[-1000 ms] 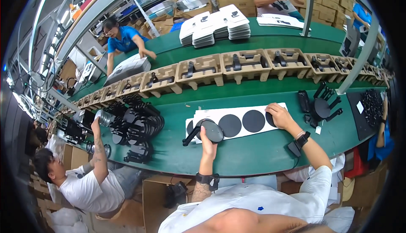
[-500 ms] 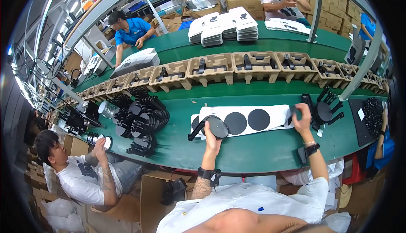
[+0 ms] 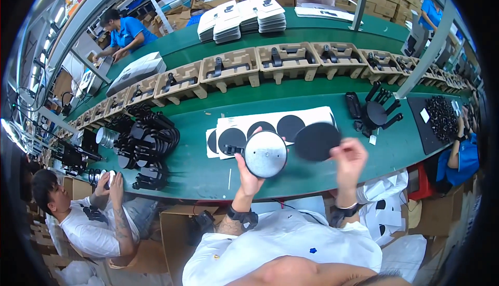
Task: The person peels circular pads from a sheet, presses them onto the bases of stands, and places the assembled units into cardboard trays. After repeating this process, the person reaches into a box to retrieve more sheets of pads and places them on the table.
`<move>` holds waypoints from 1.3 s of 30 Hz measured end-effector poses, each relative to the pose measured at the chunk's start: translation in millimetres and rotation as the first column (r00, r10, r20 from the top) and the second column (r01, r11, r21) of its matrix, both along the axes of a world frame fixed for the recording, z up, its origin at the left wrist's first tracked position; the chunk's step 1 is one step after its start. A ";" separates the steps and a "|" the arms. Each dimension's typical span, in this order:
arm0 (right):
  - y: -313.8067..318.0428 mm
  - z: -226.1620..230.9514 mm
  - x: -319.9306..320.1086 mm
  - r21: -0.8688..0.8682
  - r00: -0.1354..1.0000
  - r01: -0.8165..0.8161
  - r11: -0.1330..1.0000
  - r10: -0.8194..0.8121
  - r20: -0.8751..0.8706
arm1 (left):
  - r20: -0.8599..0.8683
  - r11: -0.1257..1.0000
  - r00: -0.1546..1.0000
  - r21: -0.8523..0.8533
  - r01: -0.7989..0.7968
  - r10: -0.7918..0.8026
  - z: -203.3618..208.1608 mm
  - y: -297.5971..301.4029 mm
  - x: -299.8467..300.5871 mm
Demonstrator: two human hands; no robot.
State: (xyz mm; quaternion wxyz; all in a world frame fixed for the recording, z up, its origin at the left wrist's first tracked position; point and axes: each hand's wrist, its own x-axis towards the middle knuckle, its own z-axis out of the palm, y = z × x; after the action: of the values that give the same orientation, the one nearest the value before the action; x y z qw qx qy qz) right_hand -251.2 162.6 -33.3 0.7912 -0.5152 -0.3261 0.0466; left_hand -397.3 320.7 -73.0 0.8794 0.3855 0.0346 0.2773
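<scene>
My left hand (image 3: 249, 179) grips a round metal base (image 3: 266, 156) from below. The base's bare silver face is up, with small holes in it, and a short black arm juts out on its left. Pinched by its edge, a flat black round pad (image 3: 316, 141) hangs from my right hand (image 3: 351, 162), just right of the base and apart from it. Behind both hands lies a stack of white backing sheets (image 3: 316, 115) bearing several black round pads. The hands and the base partly cover that stack.
Black arm-and-base parts (image 3: 140, 143) are heaped on the green bench (image 3: 202, 179) at left; a few more parts (image 3: 375, 113) stand at right. Brown moulded trays (image 3: 228, 67) line the conveyor ahead. A co-worker (image 3: 93, 218) sits at left, others work across and at right.
My right hand has lifted the black pad off the sheet's right end and brought it left beside the base. The base has been turned from its dark face to its silver face.
</scene>
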 end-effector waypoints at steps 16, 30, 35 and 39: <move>42.6 1.9 -52.6 0.033 0.786 -0.522 0.852 0.495 -0.371 | 0.030 0.946 0.987 0.279 -0.163 0.161 38.1 -16.0 -19.4; 52.3 9.1 -67.9 -0.021 0.809 -0.523 0.852 0.488 -0.329 | 0.064 0.957 0.990 0.255 -0.138 0.126 38.6 -3.5 -33.5; 56.1 8.2 -72.2 -0.046 0.817 -0.524 0.851 0.487 -0.307 | 0.025 0.974 0.990 0.180 -0.141 0.139 45.4 -2.5 -39.5; 61.6 11.2 -77.1 -0.090 0.840 -0.478 0.874 0.424 -0.338 | 0.020 0.961 0.985 0.217 -0.169 0.169 44.7 -1.5 -44.7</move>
State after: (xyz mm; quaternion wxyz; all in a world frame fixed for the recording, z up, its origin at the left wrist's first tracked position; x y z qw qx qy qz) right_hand -328.3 224.3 -22.1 0.7515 -0.4759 -0.3060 0.3393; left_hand -442.0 319.2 -28.3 0.8049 0.4752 0.0363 0.3535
